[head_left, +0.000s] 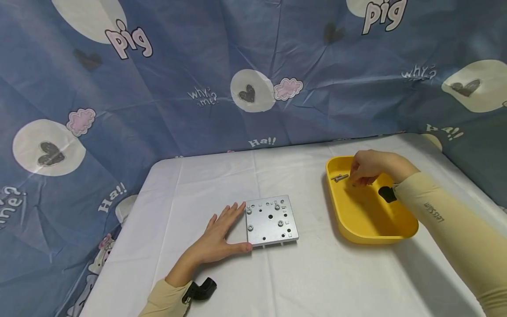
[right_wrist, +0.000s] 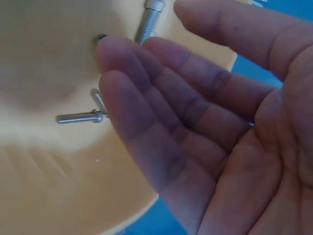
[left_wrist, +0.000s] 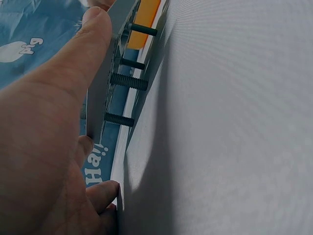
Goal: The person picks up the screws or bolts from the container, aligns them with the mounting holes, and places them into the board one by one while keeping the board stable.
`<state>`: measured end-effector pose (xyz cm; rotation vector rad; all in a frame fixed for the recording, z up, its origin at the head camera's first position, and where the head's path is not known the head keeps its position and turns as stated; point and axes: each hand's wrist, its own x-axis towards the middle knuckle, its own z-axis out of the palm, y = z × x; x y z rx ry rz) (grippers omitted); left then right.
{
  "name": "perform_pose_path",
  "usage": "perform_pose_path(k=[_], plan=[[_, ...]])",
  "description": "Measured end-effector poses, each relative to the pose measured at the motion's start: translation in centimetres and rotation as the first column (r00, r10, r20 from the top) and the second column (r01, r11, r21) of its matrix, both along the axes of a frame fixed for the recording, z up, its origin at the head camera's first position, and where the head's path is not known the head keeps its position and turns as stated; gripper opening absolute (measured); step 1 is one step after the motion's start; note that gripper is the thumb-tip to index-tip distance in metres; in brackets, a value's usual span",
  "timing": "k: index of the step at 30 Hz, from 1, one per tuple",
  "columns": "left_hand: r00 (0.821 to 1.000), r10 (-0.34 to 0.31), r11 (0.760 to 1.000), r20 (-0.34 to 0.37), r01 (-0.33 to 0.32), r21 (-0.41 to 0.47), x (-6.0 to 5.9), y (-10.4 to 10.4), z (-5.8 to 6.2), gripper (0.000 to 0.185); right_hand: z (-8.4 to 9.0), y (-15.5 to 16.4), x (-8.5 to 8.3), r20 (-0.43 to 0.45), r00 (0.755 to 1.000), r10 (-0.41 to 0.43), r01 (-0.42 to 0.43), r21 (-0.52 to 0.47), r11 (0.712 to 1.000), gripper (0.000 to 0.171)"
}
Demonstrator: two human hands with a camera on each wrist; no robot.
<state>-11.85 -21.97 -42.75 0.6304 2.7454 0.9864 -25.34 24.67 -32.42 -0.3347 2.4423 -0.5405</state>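
Observation:
A square silver metal plate (head_left: pixel 266 228) with small holes lies on the white table, several socket-head screws (head_left: pixel 280 223) set in it. In the left wrist view, threaded shanks (left_wrist: pixel 129 82) stick out beneath it. My left hand (head_left: pixel 214 242) is spread along its left side, thumb at the near corner and fingertips at the far one. Inside the yellow tray (head_left: pixel 358 218) is my right hand (head_left: pixel 366 167), thumb apart from its loosely bent fingers. Beyond those fingers, the right wrist view shows a larger screw (right_wrist: pixel 150 22) and a thinner screw (right_wrist: pixel 78 118), others partly hidden.
The tray stands at the table's right side, to the right of the plate. A blue patterned cloth (head_left: pixel 206 127) hangs behind the white-covered table (head_left: pixel 206 193). Black wrist mounts (head_left: pixel 203 289) are strapped at both sleeves.

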Motion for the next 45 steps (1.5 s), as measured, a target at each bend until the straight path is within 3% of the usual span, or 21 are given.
perform_pose_path(k=[9, 17, 21, 37, 45], plan=[[0.999, 0.001, 0.998, 0.036, 0.001, -0.056, -0.4, -0.1, -0.1, 0.115, -1.3, -0.4, 0.1, -0.028, 0.993, -0.114, 0.116, 0.081, 0.99, 0.026], [1.0, -0.005, 0.998, 0.031, 0.007, -0.064, -0.1, -0.4, -0.2, 0.116, -2.8, -1.4, -0.4, -0.092, 0.988, -0.127, 0.14, 0.151, 0.979, 0.026], [0.999, -0.004, 0.998, 0.04, 0.006, -0.06, -0.1, -0.3, 0.0, 0.116, -2.7, -1.7, -0.6, -0.123, 0.983, -0.136, 0.154, 0.157, 0.975, 0.023], [1.0, 0.0, 0.999, 0.027, 0.001, -0.049, -0.1, -0.2, 0.0, 0.117, -2.3, -1.5, -1.3, -0.103, 0.972, -0.209, 0.222, 0.131, 0.966, 0.025], [0.999, 0.0, 0.999, 0.033, 0.002, -0.051, -0.2, -0.2, -0.2, 0.116, -2.5, -1.4, -1.4, -0.128, 0.969, -0.21, 0.229, 0.156, 0.961, 0.035]])
